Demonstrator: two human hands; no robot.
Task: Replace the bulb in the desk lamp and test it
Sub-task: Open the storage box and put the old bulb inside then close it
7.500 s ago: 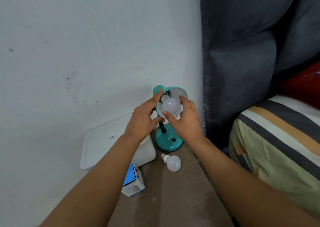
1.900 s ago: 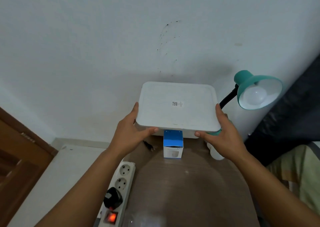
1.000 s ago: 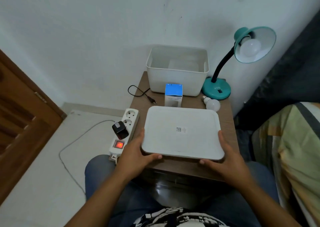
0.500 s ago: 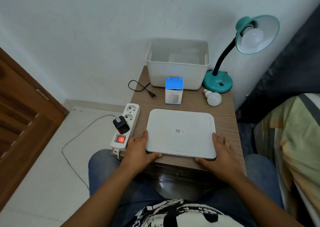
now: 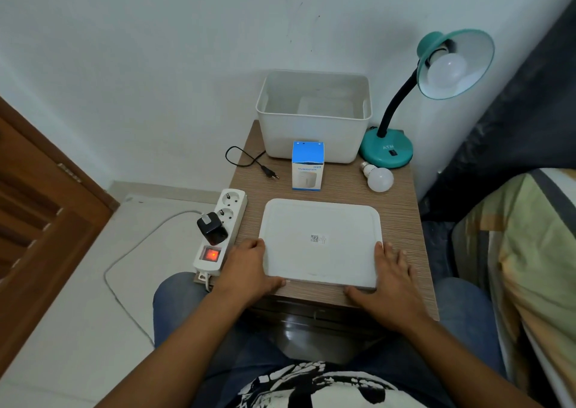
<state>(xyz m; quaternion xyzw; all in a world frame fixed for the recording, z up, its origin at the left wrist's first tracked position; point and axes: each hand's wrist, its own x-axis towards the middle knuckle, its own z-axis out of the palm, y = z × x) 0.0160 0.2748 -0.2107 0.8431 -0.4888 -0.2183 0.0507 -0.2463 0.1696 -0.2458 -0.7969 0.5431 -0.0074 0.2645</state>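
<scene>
A teal desk lamp stands at the back right of the small wooden table. A white bulb sits in its shade, unlit. A second white bulb lies loose on the table in front of the lamp base. The lamp's black plug lies unplugged on the table's left side. A flat white lid rests on the table's near half. My left hand clasps its near left corner and my right hand its near right corner.
An open white bin stands at the back against the wall, with a blue and white humidifier box in front of it. A power strip with a lit red switch lies at the table's left edge. A bed is at the right, a wooden door at the left.
My hands left the lamp bulb, lifted the white lid off the bin, carried it toward me and set it flat on the table's near half. The view pulled back and down.
</scene>
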